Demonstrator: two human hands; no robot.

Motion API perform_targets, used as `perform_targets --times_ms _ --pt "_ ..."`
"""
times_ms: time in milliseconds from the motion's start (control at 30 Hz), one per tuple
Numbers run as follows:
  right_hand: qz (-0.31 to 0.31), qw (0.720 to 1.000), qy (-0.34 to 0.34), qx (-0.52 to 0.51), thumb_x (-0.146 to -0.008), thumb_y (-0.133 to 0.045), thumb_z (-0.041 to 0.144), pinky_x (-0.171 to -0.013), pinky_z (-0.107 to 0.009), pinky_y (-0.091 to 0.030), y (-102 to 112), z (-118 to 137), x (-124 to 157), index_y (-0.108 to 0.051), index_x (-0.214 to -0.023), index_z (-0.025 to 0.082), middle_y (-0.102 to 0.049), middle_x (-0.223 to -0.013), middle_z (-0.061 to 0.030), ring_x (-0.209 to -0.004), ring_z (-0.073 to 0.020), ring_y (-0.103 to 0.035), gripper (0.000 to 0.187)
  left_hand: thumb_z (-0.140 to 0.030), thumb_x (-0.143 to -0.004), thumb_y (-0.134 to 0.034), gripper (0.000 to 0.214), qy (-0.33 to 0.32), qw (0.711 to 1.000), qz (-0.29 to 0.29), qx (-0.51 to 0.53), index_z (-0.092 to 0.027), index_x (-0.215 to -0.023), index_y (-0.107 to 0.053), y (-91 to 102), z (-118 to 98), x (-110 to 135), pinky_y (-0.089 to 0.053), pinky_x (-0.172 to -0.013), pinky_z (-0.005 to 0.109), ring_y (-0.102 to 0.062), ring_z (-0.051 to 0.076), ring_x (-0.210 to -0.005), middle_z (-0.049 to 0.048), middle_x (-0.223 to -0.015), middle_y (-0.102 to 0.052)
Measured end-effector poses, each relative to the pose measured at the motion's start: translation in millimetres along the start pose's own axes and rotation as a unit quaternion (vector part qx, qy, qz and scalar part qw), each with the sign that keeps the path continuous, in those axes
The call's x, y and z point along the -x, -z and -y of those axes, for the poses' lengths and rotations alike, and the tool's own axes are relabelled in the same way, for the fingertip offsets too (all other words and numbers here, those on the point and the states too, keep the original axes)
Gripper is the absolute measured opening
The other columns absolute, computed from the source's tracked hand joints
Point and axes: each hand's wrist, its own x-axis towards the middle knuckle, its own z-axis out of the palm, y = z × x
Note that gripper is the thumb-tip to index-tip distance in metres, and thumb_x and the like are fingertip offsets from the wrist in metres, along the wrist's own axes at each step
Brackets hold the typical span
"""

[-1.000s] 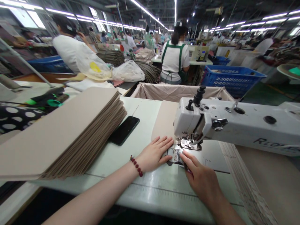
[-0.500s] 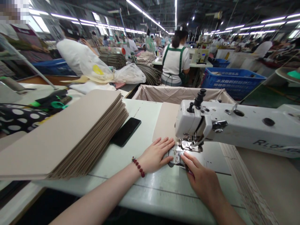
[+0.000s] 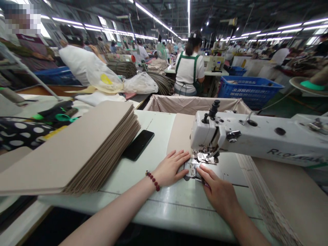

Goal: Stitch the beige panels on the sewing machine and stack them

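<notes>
My left hand (image 3: 171, 169) lies flat with its fingers stretched out, at the near edge of a beige panel (image 3: 179, 131) on the sewing machine table. My right hand (image 3: 217, 186) is at the metal needle plate (image 3: 192, 169), index finger forward. Its lower fingers curl around a small dark thing (image 3: 206, 184), mostly hidden in the palm. Just beyond both fingertips is the presser foot (image 3: 203, 157) of the white sewing machine (image 3: 246, 133). The panel runs back beside the machine head.
A tall stack of beige panels (image 3: 99, 136) stands at left, beside a black phone (image 3: 139, 144). More panels (image 3: 282, 191) lie at right under the machine arm. Behind the table are a cloth-lined bin (image 3: 189, 104), a blue crate (image 3: 248, 90) and a seated co-worker (image 3: 188, 71).
My view has shifted slightly, so the machine appears a little farther left. Both hands keep nearly the same place by the needle plate, and the panel looks unmoved.
</notes>
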Motion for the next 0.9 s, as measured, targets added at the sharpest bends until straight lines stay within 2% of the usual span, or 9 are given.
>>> perform_targets --times_ms 167,300,367,467,533,633,700,800,900 --pt "-0.011 1.0 0.001 -0.012 -0.084 -0.05 0.012 -0.071 -0.028 -0.056 1.8 1.3 -0.2 -0.044 -0.137 0.034 -0.047 -0.142 0.0012 -0.099 -0.0177 -0.065 0.057 -0.048 -0.095 -0.043 0.061 -0.003 1.0 -0.02 -0.017 -0.027 -0.149 -0.023 -4.1 -0.2 1.3 -0.017 -0.116 0.04 -0.024 0.02 -0.141 0.0021 -0.152 -0.03" --pt "-0.014 1.0 0.001 -0.012 -0.085 -0.05 0.013 -0.074 -0.029 -0.056 4.3 2.8 -0.2 -0.046 -0.136 0.033 -0.049 -0.14 -0.0005 -0.1 -0.0181 -0.064 0.055 -0.052 -0.093 -0.043 0.07 0.009 0.998 -0.043 -0.05 -0.019 -0.15 -0.02 -9.0 0.5 2.3 -0.016 -0.115 0.043 -0.015 0.024 -0.143 0.0084 -0.154 -0.024" --pt "-0.022 1.0 -0.002 -0.009 -0.085 -0.05 0.013 -0.076 -0.029 -0.055 5.1 4.1 0.6 -0.046 -0.136 0.033 -0.05 -0.139 -0.0007 -0.102 -0.018 -0.064 0.055 -0.056 -0.09 -0.046 0.074 0.021 0.996 -0.06 -0.067 -0.018 -0.149 -0.023 -9.2 -0.3 1.8 -0.017 -0.114 0.043 -0.017 0.026 -0.142 0.0103 -0.153 -0.026" --pt "-0.026 1.0 -0.005 -0.009 -0.085 -0.049 0.012 -0.077 -0.029 -0.054 6.1 6.4 2.6 -0.047 -0.135 0.034 -0.05 -0.14 0.001 -0.105 -0.0178 -0.062 0.054 -0.054 -0.092 -0.044 0.063 0.046 0.992 -0.084 -0.081 -0.019 -0.144 -0.033 -4.7 -3.1 0.4 -0.017 -0.114 0.043 -0.037 0.024 -0.134 0.0096 -0.142 -0.046" --pt "-0.029 0.999 -0.01 -0.016 -0.086 -0.048 0.012 -0.077 -0.029 -0.054 6.9 7.8 3.8 -0.048 -0.134 0.034 -0.05 -0.139 0.0019 -0.107 -0.0177 -0.061 0.053 -0.045 -0.098 -0.035 0.048 0.086 0.986 -0.107 -0.09 -0.017 -0.138 -0.041 -0.5 -4.7 1.5 -0.021 -0.112 0.043 -0.055 0.022 -0.117 0.011 -0.121 -0.062" --pt "-0.034 0.998 -0.022 -0.058 -0.085 -0.047 0.01 -0.078 -0.029 -0.052 9.4 8.4 3.9 -0.05 -0.131 0.033 -0.051 -0.138 0.0027 -0.108 -0.0182 -0.06 0.052 -0.037 -0.1 -0.029 0.041 0.159 0.972 -0.133 -0.114 -0.012 -0.125 -0.051 1.7 -6.0 13.1 -0.034 -0.1 0.047 -0.064 0.025 -0.094 0.0128 -0.091 -0.068" --pt "-0.037 0.992 -0.03 -0.116 -0.085 -0.047 0.01 -0.082 -0.031 -0.051 13.2 6.5 3.5 -0.053 -0.128 0.033 -0.053 -0.136 0.0028 -0.11 -0.0192 -0.059 0.049 -0.036 -0.099 -0.034 0.039 0.191 0.962 -0.141 -0.133 -0.012 -0.123 -0.052 -0.2 -6.6 29.8 -0.036 -0.096 0.051 -0.061 0.029 -0.1 0.0159 -0.098 -0.066" --pt "-0.039 0.979 -0.043 -0.193 -0.088 -0.047 0.016 -0.086 -0.031 -0.048 22.8 -0.7 9.0 -0.059 -0.119 0.029 -0.062 -0.123 0.0009 -0.107 -0.019 -0.06 0.036 -0.031 -0.097 -0.037 0.041 0.206 0.956 -0.138 -0.154 -0.014 -0.132 -0.047 -3.0 -6.9 65.3 -0.031 -0.101 0.056 -0.047 0.035 -0.121 0.0201 -0.131 -0.051" --pt "-0.047 0.97 -0.078 -0.226 -0.095 -0.042 0.03 -0.082 -0.03 -0.048 34.5 -8.1 32.3 -0.062 -0.109 0.023 -0.068 -0.103 -0.0026 -0.094 -0.0186 -0.063 0.026 -0.022 -0.096 -0.035 0.046 0.178 0.97 -0.082 -0.144 -0.018 -0.142 -0.038 0.5 -6.7 102.0 -0.028 -0.107 0.055 -0.035 0.032 -0.134 0.0141 -0.146 -0.037"
